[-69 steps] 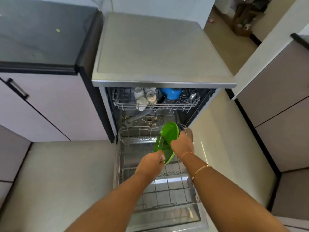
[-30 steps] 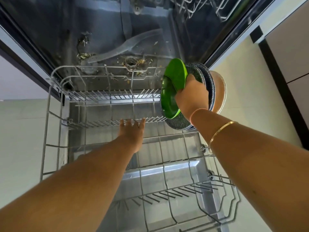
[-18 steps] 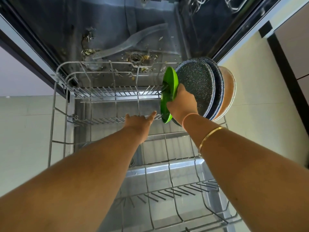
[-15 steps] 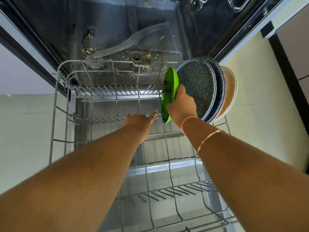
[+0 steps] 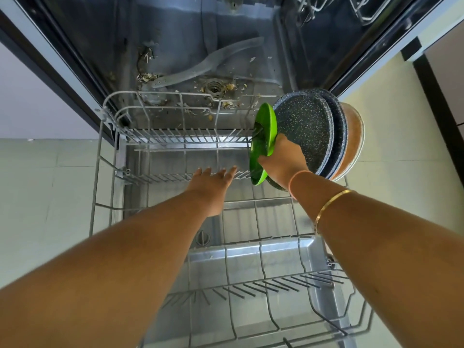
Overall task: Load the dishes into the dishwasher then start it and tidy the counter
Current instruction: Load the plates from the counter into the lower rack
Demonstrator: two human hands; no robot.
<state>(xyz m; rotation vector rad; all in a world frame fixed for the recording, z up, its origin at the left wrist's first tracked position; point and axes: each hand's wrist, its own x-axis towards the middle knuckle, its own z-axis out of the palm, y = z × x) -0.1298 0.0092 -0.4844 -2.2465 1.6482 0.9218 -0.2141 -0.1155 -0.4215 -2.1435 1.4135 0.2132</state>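
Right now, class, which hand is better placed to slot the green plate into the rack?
Right: the right hand grips the green plate over the rack; the left hand is empty.

Pale floor tiles (image 5: 42, 202) spread out to the left and right, crossed by thin grout lines. A lilac cabinet front (image 5: 27, 106) stands at the far left above the tiles, and a black plinth (image 5: 438, 116) runs along the far right under a beige cabinet (image 5: 448, 61). Food scraps (image 5: 229, 87) lie scattered far in the middle.
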